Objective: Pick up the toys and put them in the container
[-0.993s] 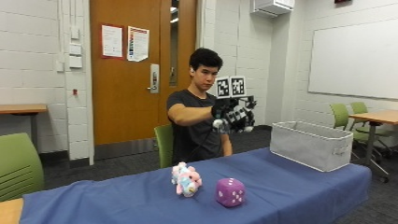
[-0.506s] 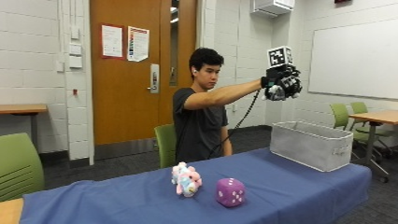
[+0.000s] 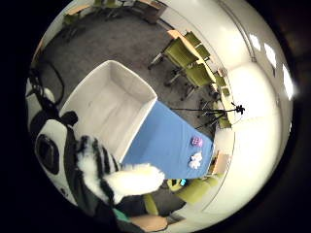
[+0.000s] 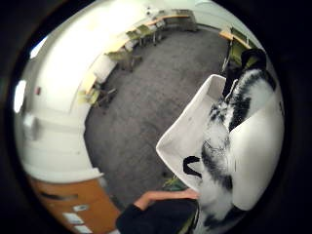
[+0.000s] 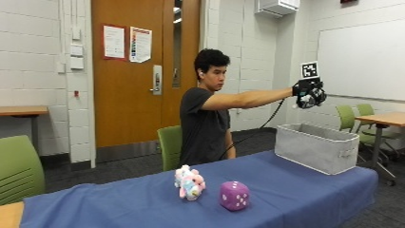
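We are holding a black-and-white plush toy (image 3: 112, 174) above the grey fabric container (image 5: 317, 147).
Our gloved right hand (image 5: 309, 93) is gripping it, fingers curled round it, the bin lying straight below them on the blue counter (image 5: 284, 190).

Seated behind a blue table (image 5: 303, 190), right arm stretched out level. Gloved right hand (image 5: 309, 93) high above a grey bin (image 5: 316, 148), fingers curled round a small black-and-white toy (image 5: 314, 98). On the table, well apart from the bin: a pastel plush (image 5: 189, 181) beside a purple die (image 5: 234, 195).
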